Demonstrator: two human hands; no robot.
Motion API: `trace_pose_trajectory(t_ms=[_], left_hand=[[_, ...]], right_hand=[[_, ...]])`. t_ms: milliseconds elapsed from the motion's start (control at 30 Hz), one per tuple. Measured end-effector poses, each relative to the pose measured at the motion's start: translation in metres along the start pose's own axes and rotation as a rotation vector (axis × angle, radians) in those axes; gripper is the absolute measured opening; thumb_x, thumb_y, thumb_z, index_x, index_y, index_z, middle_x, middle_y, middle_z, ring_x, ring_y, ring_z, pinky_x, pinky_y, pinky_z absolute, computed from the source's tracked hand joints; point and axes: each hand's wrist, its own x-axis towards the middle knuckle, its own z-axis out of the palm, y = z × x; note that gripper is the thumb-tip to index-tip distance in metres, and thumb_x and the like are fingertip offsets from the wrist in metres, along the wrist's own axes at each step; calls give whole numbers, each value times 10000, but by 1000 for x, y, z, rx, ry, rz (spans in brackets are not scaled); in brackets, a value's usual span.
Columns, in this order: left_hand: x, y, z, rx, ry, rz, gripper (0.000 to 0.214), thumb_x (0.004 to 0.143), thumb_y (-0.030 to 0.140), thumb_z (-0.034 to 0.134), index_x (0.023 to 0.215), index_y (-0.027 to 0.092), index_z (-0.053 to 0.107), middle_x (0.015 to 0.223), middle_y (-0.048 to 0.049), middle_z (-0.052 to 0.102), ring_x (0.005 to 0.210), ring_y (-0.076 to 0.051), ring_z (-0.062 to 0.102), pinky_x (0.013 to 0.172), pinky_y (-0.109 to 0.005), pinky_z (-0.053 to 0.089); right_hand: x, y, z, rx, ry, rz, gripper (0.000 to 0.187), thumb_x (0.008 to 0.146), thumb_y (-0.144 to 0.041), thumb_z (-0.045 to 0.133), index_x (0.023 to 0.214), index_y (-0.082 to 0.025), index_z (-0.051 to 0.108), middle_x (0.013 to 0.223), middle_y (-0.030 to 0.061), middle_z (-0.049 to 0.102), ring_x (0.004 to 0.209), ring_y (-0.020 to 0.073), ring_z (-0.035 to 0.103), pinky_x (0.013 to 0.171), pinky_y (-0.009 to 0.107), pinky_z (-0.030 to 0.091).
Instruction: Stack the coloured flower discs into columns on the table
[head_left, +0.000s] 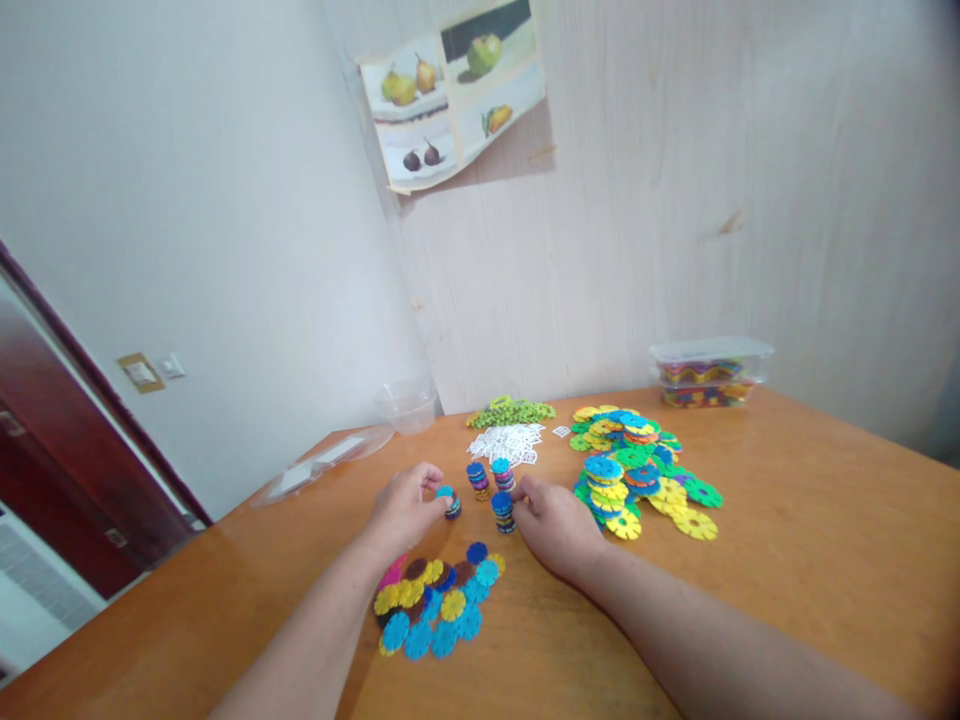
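As I log it remotely, left hand (409, 508): fingers pinched round a short disc stack (451, 503) standing on the table (787, 560);
Right hand (555, 525): fingertips grasping a second stack (503, 512), just beside the first;
Behind: third stack (478, 480); fourth stack (502, 472);
Nearer me: loose small discs (439, 600);
Right: large-disc heap (637, 465).

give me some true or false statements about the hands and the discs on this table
1. The left hand holds a short stack of small discs. True.
2. The right hand lies on the big pile of larger discs. False: its fingers touch another stack; the pile lies apart.
3. The clear container at the back has its lid off. False: the lid is on.
4. Loose small discs lie between the forearms. True.
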Motion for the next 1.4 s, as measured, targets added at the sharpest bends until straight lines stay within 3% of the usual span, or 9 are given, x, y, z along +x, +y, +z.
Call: trace_pose_trajectory(t_ms=[200, 300, 400, 533, 667, 833, 967, 1133, 1400], left_hand=[[-8, 17, -2, -107, -2, -9, 277, 699, 345, 645, 918, 177, 618, 882, -46, 658, 828, -187, 620, 774, -312, 486], [-21, 32, -4, -117, -193, 5, 209, 745, 322, 591, 890, 177, 632, 808, -25, 645, 753, -163, 605, 705, -279, 478], [-35, 42, -4, -95, -390, 78, 225, 736, 303, 603, 923, 190, 657, 873, -29, 641, 780, -165, 610, 702, -268, 474], [-45, 47, -3, 19, -485, 169, 236, 714, 266, 616, 936, 214, 678, 980, -40, 601, 896, -187, 600, 789, -283, 467], [-46, 49, -2, 164, -471, 200, 180, 723, 273, 601, 880, 217, 671, 928, -38, 574, 887, -199, 576, 773, -297, 454], [-44, 48, 0, 186, -462, 175, 155, 722, 285, 595, 854, 213, 637, 897, -32, 567, 842, -191, 566, 697, -275, 436], [-46, 45, 5, 92, -452, 126, 129, 694, 243, 601, 817, 213, 581, 831, -5, 573, 760, -159, 560, 617, -237, 400], [-45, 46, 5, -137, -475, -32, 100, 746, 281, 562, 806, 205, 540, 667, 34, 539, 624, -130, 525, 547, -220, 364], [-27, 41, -15, -362, -31, -158, 233, 708, 373, 634, 823, 175, 589, 777, -4, 637, 772, -159, 571, 755, -264, 418]], right_hand=[[0, 0, 0, 1, 1, 0, 212, 853, -284, 456, 948, -265, 645, 836, 15, 695, 789, 177, 615, 577, 252, 265], [0, -1, -2, -7, 4, 4, 209, 849, -280, 460, 948, -265, 643, 854, 18, 698, 792, 179, 618, 585, 251, 276], [-1, -1, -3, 2, 15, -3, 200, 840, -271, 467, 942, -259, 638, 860, 18, 700, 792, 175, 618, 593, 246, 287], [-1, -1, -2, 4, 18, -11, 190, 837, -270, 466, 926, -254, 633, 839, 18, 700, 785, 174, 619, 589, 243, 290], [-1, -1, -2, -5, 21, -11, 190, 840, -272, 468, 933, -255, 633, 855, 18, 701, 786, 174, 621, 590, 245, 289], [-2, -2, -2, -6, 14, -5, 197, 849, -264, 461, 936, -254, 637, 853, 16, 699, 782, 168, 618, 586, 244, 282], [-1, -1, -1, -9, 9, 7, 196, 852, -268, 462, 933, -260, 640, 819, 9, 692, 770, 167, 612, 581, 245, 277], [1, -1, 1, -7, 18, 3, 193, 847, -262, 470, 941, -257, 639, 864, 14, 699, 806, 167, 615, 607, 244, 289], [0, 3, 2, -5, 17, -4, 198, 851, -265, 460, 941, -258, 636, 881, 16, 702, 803, 173, 616, 613, 249, 289]])
